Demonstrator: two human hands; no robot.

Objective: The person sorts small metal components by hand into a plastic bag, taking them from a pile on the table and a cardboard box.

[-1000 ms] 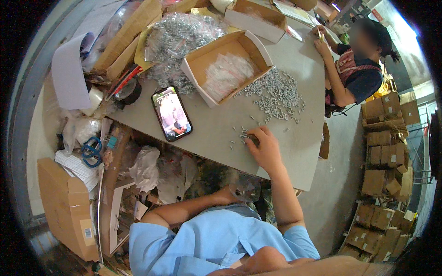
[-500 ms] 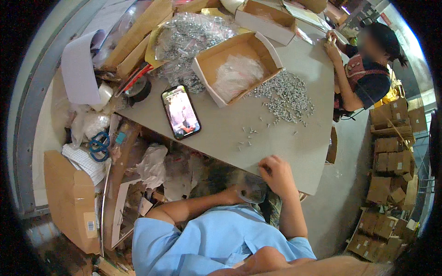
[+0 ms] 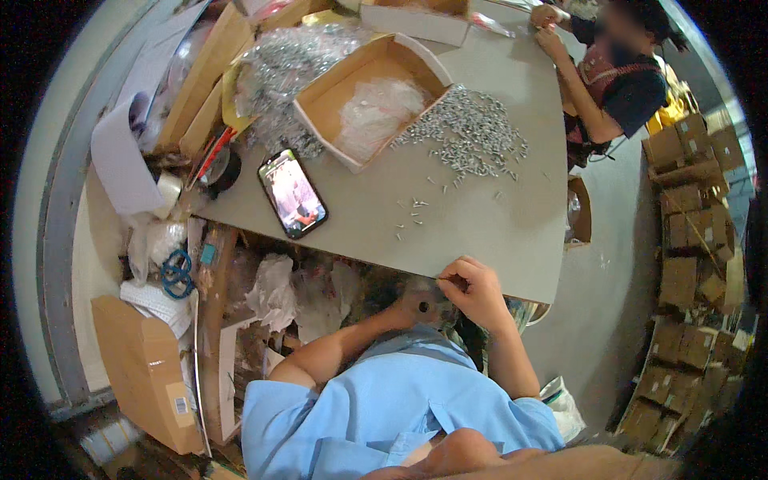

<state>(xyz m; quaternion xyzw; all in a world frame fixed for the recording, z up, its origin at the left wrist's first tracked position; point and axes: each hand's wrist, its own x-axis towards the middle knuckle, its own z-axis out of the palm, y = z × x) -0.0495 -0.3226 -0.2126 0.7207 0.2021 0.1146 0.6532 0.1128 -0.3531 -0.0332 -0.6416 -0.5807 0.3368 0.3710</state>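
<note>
My left hand (image 3: 414, 307) is just below the table's front edge, its fingers partly hidden, closed on a see-through plastic piece (image 3: 432, 298) that looks like a small bag. Right beside it, at the edge, my right hand (image 3: 472, 290) has its thumb and fingers drawn together; whatever is in them does not show. Several loose screws (image 3: 416, 214) lie on the grey table (image 3: 360, 216) ahead of my hands. Farther back is a large heap of silvery screws (image 3: 472, 132). Against the heap stands an open cardboard box (image 3: 320, 112) with clear plastic bags (image 3: 380, 116) inside.
A phone (image 3: 293, 194) with a lit screen lies left of the box. Behind it are filled plastic bags (image 3: 292, 72) and a black tape roll (image 3: 222, 170). Blue-handled scissors (image 3: 177, 274) hang at left. Another person (image 3: 612, 88) works at the far right, near stacked cartons (image 3: 680, 216).
The view has shifted, so the table things appear farther left and higher. My right hand has drawn back to the table edge, closer to my left hand and the plastic piece.
</note>
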